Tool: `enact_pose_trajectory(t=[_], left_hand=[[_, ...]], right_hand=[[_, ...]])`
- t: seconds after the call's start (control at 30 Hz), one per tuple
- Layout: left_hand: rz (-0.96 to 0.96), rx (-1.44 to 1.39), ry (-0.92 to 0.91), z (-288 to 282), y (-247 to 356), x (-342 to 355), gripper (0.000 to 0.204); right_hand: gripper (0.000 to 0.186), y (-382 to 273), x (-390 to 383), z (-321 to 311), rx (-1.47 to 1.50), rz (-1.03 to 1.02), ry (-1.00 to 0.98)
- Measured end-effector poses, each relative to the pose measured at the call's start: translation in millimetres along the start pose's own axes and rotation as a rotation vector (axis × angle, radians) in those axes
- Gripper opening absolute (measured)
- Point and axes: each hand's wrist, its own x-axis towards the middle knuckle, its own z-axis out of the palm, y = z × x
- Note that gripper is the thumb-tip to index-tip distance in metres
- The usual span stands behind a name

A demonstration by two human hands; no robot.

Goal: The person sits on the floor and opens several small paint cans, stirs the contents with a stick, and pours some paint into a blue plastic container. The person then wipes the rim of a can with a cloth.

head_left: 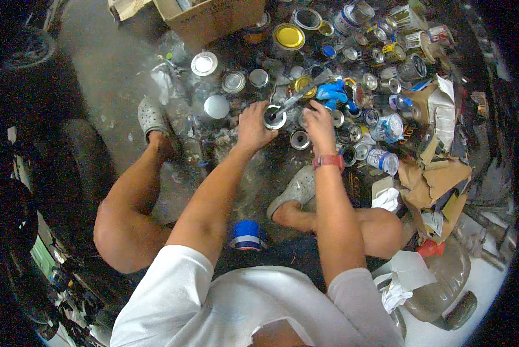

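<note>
My left hand point(254, 127) is curled round the near left side of a small open can point(275, 118); its inside looks dark. A flat grey stirring stick point(308, 95) leans out of that can toward the upper right. My right hand point(320, 122), with a red watch point(329, 162) on the wrist, is just right of the can. Its fingers are bent together below the stick; what they pinch, if anything, is hidden. Close by stand another small open can point(300, 140), a gold-lidded can point(304, 87) and a crumpled blue glove point(332, 91).
Several paint cans crowd the floor at the upper right, including one with a yellow lid point(289, 37). White-lidded cans point(204, 63) stand to the left. A cardboard box point(213, 20) is at the back, torn cardboard point(436, 179) at right. A blue-and-white can point(247, 235) sits between my legs.
</note>
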Motion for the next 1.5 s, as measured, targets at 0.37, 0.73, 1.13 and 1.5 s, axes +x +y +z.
enact_pose_trajectory(t=[0.37, 0.73, 1.13, 1.5], left_hand=[[-0.116, 0.064, -0.019, 63.1, -7.7, 27.7, 0.087], [-0.165, 0.021, -0.086, 55.6, -18.9, 13.4, 0.100], [0.328, 0.075, -0.142, -5.1, 25.7, -33.2, 0.065], [0.650, 0.421, -0.292, -36.6, 56.6, -21.0, 0.040]], right_hand=[[0.102, 120.5, -91.6, 49.1, -0.202, 0.064, 0.272], [0.105, 125.2, -69.0, 64.0, -0.162, 0.065, 0.345], [0.077, 112.7, -88.1, 61.7, -0.138, -0.156, 0.336], [0.088, 58.2, -117.4, 53.0, -0.198, -0.148, 0.206]])
